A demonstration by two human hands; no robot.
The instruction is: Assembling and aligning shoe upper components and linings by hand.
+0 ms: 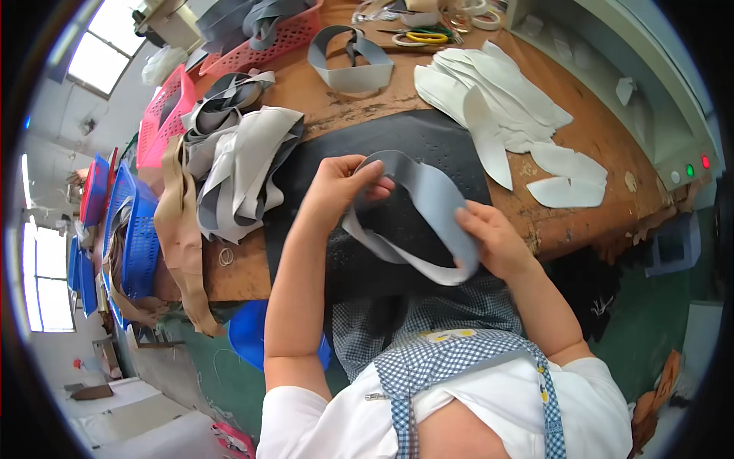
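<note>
Holding one grey band (442,203) between two hands, the person keeps it in an open loop above one black sheet (382,131) on the brown worktop (631,180). The left hand (340,187) is nearly closed, thumb and curled fingers pinching the loop's far left part. The right hand (495,239) is partly closed around its right side, the fingers bent and gripping the strip. The near stretch of the loop is slightly blurred and paler.

Farther off, one second loop (350,79) of grey material rests alone on the worktop. Beyond it to the right lies at least one pair of scissors with yellow handles (428,37), and two white rolls (485,19) sit near those. On the right is one heap of white pieces (501,96), too overlapped to count; two white cut pieces (566,193) lie at its near right side.

To the left are one pile of grey and white strips (248,161), also uncountable, and one long tan piece (182,229) hanging over the near edge. Two pink baskets (264,46) stand behind the pile. At the far right edge, one panel carries three round buttons (690,170): white, green and red.
</note>
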